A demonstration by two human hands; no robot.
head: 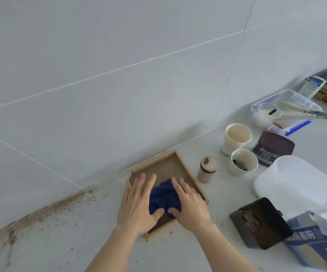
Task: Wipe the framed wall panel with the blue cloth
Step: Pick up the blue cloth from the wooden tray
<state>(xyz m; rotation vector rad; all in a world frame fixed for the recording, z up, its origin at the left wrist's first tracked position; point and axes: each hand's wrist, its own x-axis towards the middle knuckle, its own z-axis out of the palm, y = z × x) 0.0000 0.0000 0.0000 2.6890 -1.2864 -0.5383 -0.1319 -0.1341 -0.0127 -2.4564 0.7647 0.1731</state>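
Item: framed panel (173, 165), brown face inside a pale wooden rim, lying flat on the pale worktop (99, 222) with its far edge against the tiled wall (119, 75). Item: blue cloth (165, 196), bunched, resting on the panel face between the two hands. Left hand (139, 205): fingers (145, 183) spread and flat on the panel just left of the cloth, thumb tucked onto the cloth's near edge; nothing is clenched. Right hand (190, 205): fingers (184, 188) laid over the cloth's right side, thumb pressing its near edge, bearing down on it without closing to a fist. Step judged in hand: wiping, with the cloth gathered mid-panel. Next move likely calls for a sweep toward the uncovered far part beyond the fingertips, keeping pressure even into the corners. Edges: raised rim bounds travel on all sides; the near rim lies beneath the wrists. Room: a small lidded jar (207, 169) stands just right of the rim, with two paper cups (239, 150) and a cocoa tub (272, 149) further right; brown powder (47, 211) is scattered left of the fingers along the wall foot. Open worktop lies nearer the person.
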